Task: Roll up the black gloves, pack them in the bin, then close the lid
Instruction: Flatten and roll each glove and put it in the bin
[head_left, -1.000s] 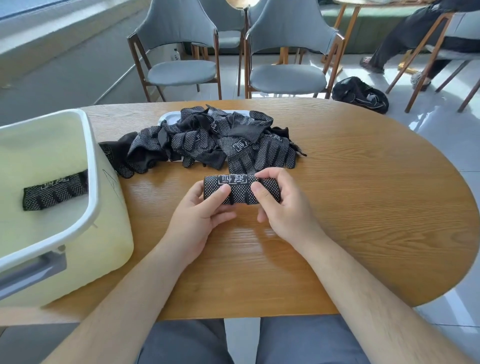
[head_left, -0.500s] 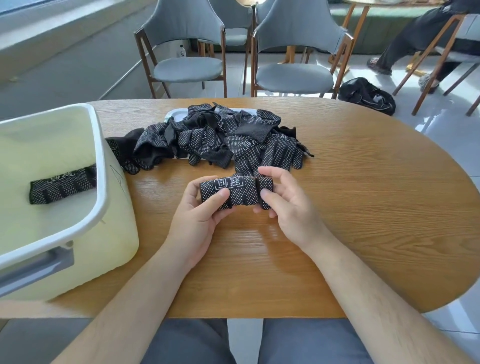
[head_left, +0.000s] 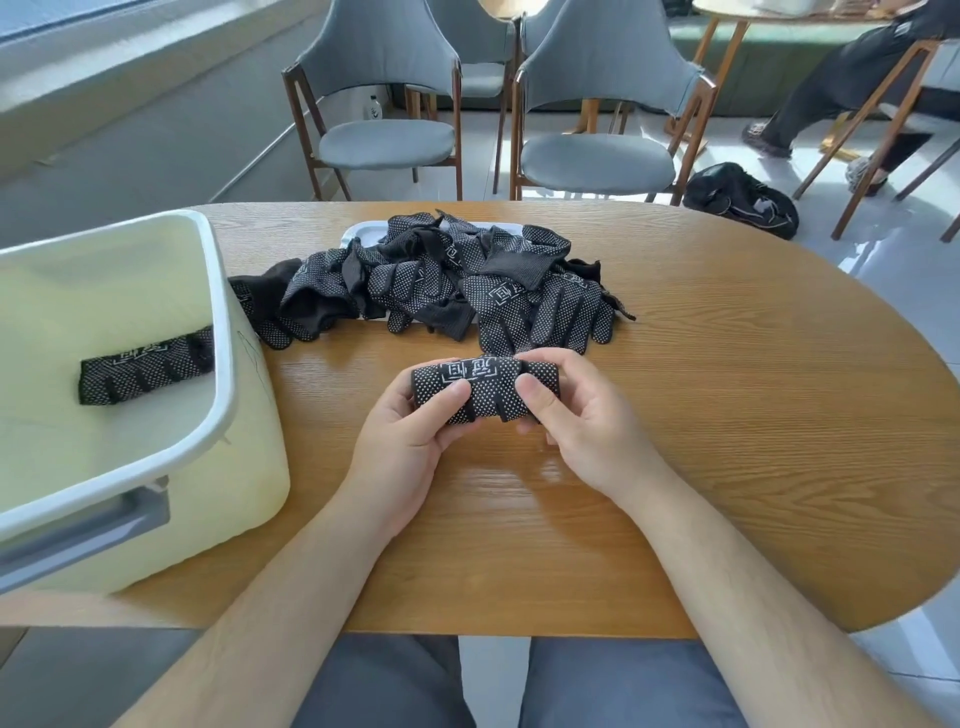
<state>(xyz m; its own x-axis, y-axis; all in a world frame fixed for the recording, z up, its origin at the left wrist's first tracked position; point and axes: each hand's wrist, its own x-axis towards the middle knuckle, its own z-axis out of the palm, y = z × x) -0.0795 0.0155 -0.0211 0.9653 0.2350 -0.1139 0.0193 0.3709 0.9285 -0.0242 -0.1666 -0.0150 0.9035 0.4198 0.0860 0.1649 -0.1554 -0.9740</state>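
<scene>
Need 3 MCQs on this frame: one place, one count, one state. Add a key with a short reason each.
1. Where is the pile of loose gloves?
A. on the table, right of the bin
B. inside the bin
C. on a chair seat

2. How many rolled gloves show inside the bin?
A. none
B. one
C. four

3. What is the state of the roll in front of the person?
A. lying untouched on the table
B. gripped by the left hand and the right hand
C. hanging over the bin's rim

Key:
1 A: the pile lies on the wood beside the bin.
2 B: a single packed roll lies on the bin's floor.
3 B: the fingers of both hands curl round the roll's ends.
</scene>
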